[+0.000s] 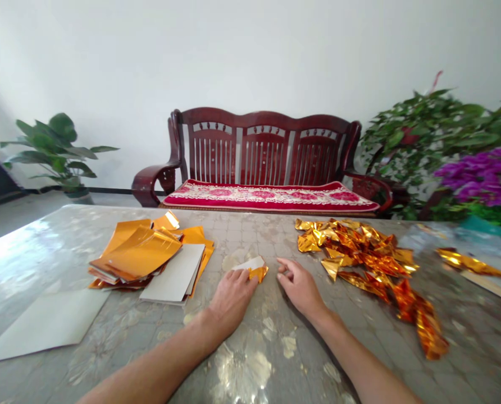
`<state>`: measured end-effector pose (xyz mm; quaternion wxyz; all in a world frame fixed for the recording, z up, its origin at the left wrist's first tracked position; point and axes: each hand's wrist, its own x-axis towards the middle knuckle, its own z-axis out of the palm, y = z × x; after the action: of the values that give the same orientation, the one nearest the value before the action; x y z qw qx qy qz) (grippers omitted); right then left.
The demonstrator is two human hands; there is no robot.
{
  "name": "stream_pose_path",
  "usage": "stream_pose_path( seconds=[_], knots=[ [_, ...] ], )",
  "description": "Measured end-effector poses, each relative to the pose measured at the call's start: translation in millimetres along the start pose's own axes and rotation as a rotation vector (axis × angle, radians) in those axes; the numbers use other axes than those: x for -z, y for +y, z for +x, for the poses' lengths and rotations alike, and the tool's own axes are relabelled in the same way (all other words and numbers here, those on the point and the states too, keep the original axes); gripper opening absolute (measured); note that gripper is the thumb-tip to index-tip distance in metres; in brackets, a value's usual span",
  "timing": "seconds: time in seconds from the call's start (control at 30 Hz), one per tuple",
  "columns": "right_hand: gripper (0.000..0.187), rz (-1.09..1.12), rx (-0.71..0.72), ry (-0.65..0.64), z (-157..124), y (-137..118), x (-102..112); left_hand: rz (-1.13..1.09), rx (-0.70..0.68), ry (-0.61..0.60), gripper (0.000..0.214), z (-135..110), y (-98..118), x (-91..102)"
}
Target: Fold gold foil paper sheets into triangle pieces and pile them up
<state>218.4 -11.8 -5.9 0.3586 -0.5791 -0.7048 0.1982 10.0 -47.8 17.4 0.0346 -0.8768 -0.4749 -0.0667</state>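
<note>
My left hand (231, 298) sits at the middle of the table, its fingertips on a small folded piece of gold foil paper (253, 269) with a white back showing. My right hand (300, 287) rests just beside it, fingers loosely curled and holding nothing. To the right of that hand lies a heap of crumpled gold foil pieces (364, 264). Left of my hands is a stack of flat orange-gold foil sheets (139, 252), with a grey-white card (174, 275) leaning against its near side.
A large white card sheet (44, 328) lies at the left table edge. A loose gold foil strip (472, 264) lies on a plastic sheet at the right. The table (250, 365) has a glossy patterned cover. Beyond its far edge stand a red wooden bench (263, 163) and potted plants.
</note>
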Motion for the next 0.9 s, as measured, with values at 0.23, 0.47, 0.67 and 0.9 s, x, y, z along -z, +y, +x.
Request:
stream_pose_path(
  seconds=[0.23,0.47,0.67,0.9],
  knots=[
    [0.052,0.025,-0.005,-0.049,-0.2,-1.1,-1.2,-0.053,-0.098,0.064,0.037,-2.1,-12.0,-4.2],
    [0.057,-0.102,0.163,-0.155,-1.7,-9.4,2.8,-0.123,-0.139,0.029,0.035,-1.9,-15.4,-0.8],
    [0.038,-0.065,0.239,-0.287,10.0,-9.1,14.9,-0.11,-0.161,0.023,0.036,-1.5,-15.7,0.2],
    [0.019,-0.027,0.311,-0.387,23.6,-8.7,21.6,-0.116,-0.171,0.019,0.037,-3.0,-15.7,0.2]
  ],
)
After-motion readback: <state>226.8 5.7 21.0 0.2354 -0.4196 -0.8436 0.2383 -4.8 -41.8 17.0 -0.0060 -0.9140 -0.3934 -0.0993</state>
